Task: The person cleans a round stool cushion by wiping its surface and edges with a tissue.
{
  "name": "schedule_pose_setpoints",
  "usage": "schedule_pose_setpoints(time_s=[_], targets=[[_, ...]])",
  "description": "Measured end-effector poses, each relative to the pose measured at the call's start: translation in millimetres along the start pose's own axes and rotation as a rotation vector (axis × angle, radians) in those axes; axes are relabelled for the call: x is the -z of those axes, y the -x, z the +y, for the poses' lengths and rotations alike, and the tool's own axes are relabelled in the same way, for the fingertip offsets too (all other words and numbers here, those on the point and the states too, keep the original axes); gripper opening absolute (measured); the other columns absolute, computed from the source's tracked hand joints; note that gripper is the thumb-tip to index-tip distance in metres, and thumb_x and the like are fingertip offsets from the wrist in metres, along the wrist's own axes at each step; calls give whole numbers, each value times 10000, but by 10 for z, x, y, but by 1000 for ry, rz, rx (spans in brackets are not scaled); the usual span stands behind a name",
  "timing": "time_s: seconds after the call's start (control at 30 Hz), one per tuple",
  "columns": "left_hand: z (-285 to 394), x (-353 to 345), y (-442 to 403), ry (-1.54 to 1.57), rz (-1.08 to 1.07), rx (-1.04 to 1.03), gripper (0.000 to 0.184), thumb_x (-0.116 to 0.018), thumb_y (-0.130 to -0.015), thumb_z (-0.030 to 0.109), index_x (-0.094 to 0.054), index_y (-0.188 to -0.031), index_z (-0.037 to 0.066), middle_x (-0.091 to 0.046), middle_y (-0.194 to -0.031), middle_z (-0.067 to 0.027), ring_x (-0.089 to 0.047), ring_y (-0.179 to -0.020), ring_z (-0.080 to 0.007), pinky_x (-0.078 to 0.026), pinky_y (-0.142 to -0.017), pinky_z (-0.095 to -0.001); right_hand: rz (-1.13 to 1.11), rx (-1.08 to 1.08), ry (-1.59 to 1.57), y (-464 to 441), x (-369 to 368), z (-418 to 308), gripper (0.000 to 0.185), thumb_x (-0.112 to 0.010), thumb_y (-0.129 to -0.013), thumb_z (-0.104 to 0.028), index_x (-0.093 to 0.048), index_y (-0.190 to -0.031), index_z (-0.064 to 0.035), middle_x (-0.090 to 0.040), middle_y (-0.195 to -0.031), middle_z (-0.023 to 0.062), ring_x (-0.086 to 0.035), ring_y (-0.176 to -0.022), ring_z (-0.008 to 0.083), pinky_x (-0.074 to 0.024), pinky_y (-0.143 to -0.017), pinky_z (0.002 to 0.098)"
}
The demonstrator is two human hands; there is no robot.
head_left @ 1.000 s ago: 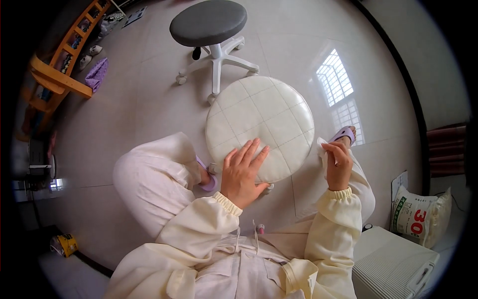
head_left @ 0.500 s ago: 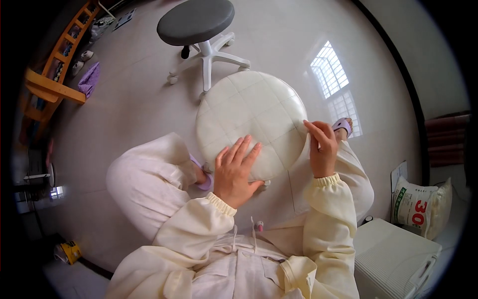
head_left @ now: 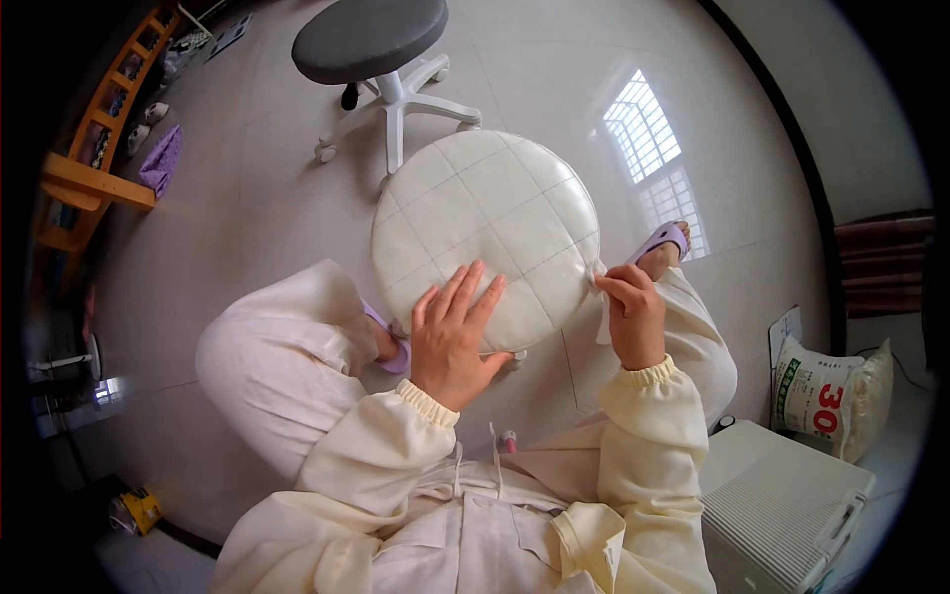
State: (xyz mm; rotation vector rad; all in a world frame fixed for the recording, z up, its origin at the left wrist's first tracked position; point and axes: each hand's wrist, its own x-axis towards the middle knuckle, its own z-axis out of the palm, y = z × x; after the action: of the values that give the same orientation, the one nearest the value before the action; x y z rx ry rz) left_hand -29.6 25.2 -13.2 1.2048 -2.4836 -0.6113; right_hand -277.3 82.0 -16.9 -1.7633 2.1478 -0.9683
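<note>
A round stool with a cream quilted seat [head_left: 485, 213] stands between my knees. My left hand [head_left: 453, 342] lies on the near part of the seat, fingers spread and thumb over the rim. At the right rim, my right hand [head_left: 633, 315] is closed, its thumb and fingers pinching a thin white cloth [head_left: 603, 322]. The cloth touches the side of the seat and hangs down below my fingertips. Part of it is hidden by my fingers.
A grey wheeled stool [head_left: 371, 40] stands just beyond the cream one. To my right are a ribbed white box [head_left: 782, 505] and a printed bag [head_left: 826, 401]. A wooden rack [head_left: 99, 183] is at the far left, with a purple bag [head_left: 161, 161] beside it.
My right hand has moved down along the seat's right rim, and more of the white cloth shows. My left hand stays on the seat. The whole view has shifted slightly.
</note>
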Motion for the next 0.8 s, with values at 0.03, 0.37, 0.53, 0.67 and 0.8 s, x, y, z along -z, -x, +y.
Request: schedule_pose_setpoints(time_s=[0.03,0.37,0.53,0.67,0.8], targets=[[2,0,-2,-1,2,0,966,-896,-626,292,-459,-1484,215,-384,-1570,-76,-385,-1424,-249,-275,-1138,-470,1,2,-1,2,15,58,297,-608,-775,117,-748,-983,-43,-661,-945,101,-648,-855,295,-530,-759,360],[13,14,-11,-7,-20,-6,934,-880,-659,276,-449,-1483,186,-375,-1568,-101,-375,-1423,-252,-277,-1143,-480,278,40,-4,-546,-103,82,281,-604,-797,101,-742,-981,-60,-667,-986,105,-656,-886,298,-526,-773,361],[14,24,-10,8,-23,5,931,-877,-662,272,-449,-1484,188,-374,-1570,-105,-376,-1423,-256,-274,-1142,-485,135,201,123,-633,-363,63,390,-610,-775,116,-744,-1088,-75,-674,-1124,69,-642,-1022,268,-541,-874,361],[-1,7,0,17,-17,3,946,-884,-646,283,-454,-1484,198,-376,-1572,-93,-376,-1427,-253,-269,-1140,-481,151,103,70,-615,-381,112,343,-597,-790,92,-741,-1062,-59,-680,-1119,66,-645,-1015,267,-540,-869,361],[2,9,-3,19,-20,5,936,-880,-653,267,-452,-1481,177,-374,-1570,-101,-377,-1423,-252,-273,-1142,-482,148,-94,60,-571,-363,203,252,-593,-843,35,-736,-1033,-49,-695,-1090,81,-667,-982,298,-539,-846,366]])
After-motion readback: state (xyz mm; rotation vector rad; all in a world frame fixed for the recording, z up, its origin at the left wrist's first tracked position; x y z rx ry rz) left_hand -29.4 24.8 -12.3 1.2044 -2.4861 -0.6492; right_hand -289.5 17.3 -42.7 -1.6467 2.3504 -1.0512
